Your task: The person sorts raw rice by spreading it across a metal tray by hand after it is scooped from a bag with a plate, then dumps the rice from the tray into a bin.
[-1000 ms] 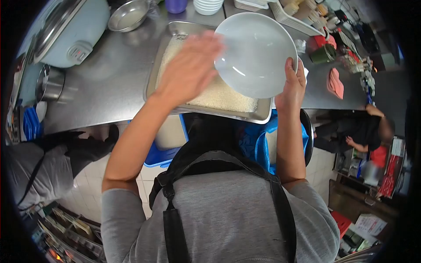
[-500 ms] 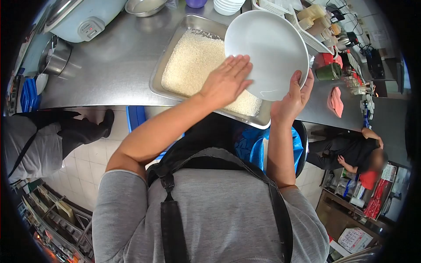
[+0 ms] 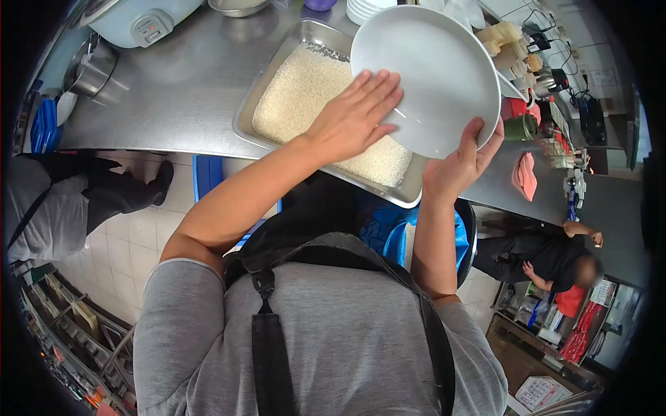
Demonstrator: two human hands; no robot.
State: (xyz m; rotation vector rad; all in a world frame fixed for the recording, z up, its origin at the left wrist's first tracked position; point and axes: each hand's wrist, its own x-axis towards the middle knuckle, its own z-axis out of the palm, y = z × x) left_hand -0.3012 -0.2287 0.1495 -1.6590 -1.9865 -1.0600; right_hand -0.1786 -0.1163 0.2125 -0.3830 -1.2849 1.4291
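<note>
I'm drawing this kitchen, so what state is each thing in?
Pale rice grains: loose, spread out
Big round white bowl: tilted, looks empty
Rectangular silver metal tray: holding the rice
Bare left hand: open, fingers straight
Bare right hand: gripping the bowl's rim
Pink cloth: bunched up
Small white bowls: stacked

A pale tiled floor (image 3: 125,253) shows below a steel counter (image 3: 177,90) near a white wall (image 3: 590,52).
</note>
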